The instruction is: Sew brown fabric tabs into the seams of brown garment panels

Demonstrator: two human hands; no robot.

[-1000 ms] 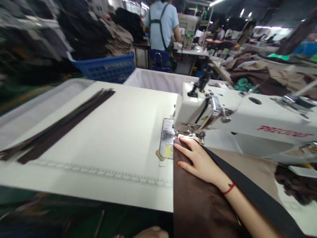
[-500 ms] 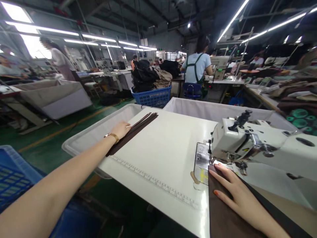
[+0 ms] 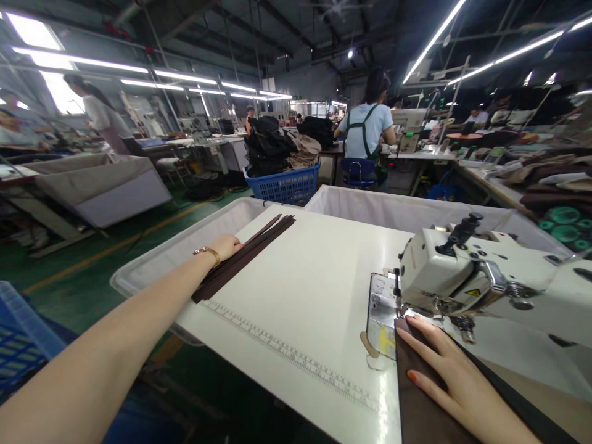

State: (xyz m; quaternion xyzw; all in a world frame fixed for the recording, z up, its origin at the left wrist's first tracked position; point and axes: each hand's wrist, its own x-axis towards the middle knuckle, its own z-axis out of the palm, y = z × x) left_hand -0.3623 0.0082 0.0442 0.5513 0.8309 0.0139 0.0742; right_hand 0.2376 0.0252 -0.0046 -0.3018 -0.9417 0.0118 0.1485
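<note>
At the far left of the white table (image 3: 314, 296), my left hand (image 3: 226, 248) is curled over a bundle of dark brown fabric strips (image 3: 252, 259), its fingers closed on the strips nearest it and partly hidden. My right hand (image 3: 444, 364) lies flat with fingers spread on a dark brown fabric piece (image 3: 416, 404). That piece's far end reaches the needle area of a white sewing machine (image 3: 444, 265), beside the metal plate (image 3: 383, 308). A ruler scale (image 3: 287, 351) runs along the table's near edge.
White bins (image 3: 365, 198) border the table's far side and left. Behind them stands a blue basket (image 3: 282, 185) heaped with dark and tan fabric. A person in green straps (image 3: 367, 132) sits farther back. A blue crate (image 3: 28, 345) is at lower left.
The view has shifted slightly, so the machine appears lower and farther right. My left hand stays at the strips, whose near end looks slightly more spread. My right hand stays flat on the fabric.
</note>
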